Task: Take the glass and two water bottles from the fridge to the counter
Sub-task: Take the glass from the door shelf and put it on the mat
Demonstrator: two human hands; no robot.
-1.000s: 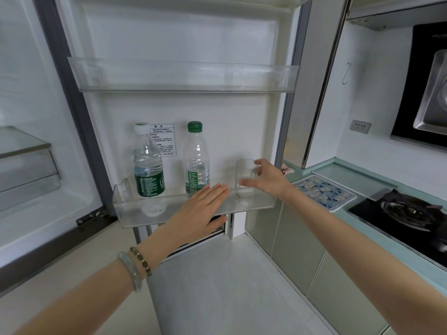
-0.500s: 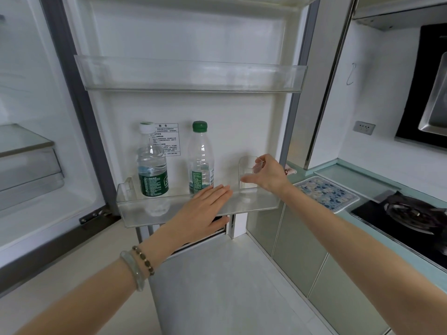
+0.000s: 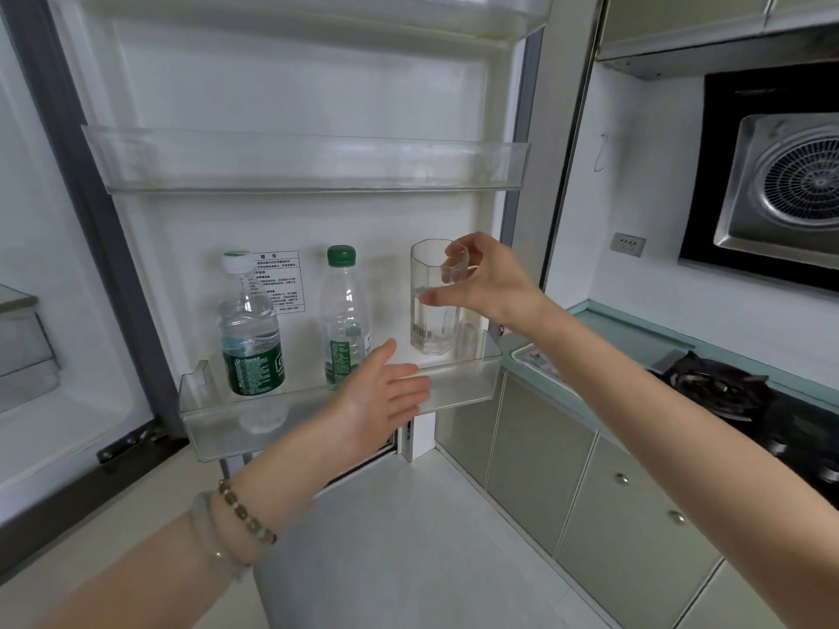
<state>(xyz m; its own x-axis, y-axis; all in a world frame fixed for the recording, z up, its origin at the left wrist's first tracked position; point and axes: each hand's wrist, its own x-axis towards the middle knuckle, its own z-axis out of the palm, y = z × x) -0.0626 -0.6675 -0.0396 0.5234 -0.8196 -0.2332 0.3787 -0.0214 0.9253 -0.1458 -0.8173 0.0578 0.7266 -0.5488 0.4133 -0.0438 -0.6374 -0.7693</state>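
Note:
A clear faceted glass [image 3: 429,306] hangs just above the right end of the lower door shelf [image 3: 458,385], with my right hand [image 3: 488,281] shut on its upper part. Two water bottles stand on the same shelf: a white-capped bottle with a green label [image 3: 249,329] at the left and a slimmer green-capped bottle [image 3: 343,311] in the middle. My left hand [image 3: 379,397] is open, palm flat against the shelf's front rail, just in front of the green-capped bottle.
The open fridge door carries an upper shelf [image 3: 308,163] above. To the right runs a pale green counter [image 3: 635,331] with a tray [image 3: 538,363], a black gas hob [image 3: 722,388] and cabinets [image 3: 590,488] below. A range hood [image 3: 785,183] hangs on the wall.
My right hand closed around the glass and lifted it up out of the shelf. My left hand stayed at the shelf rail. The bottles did not move.

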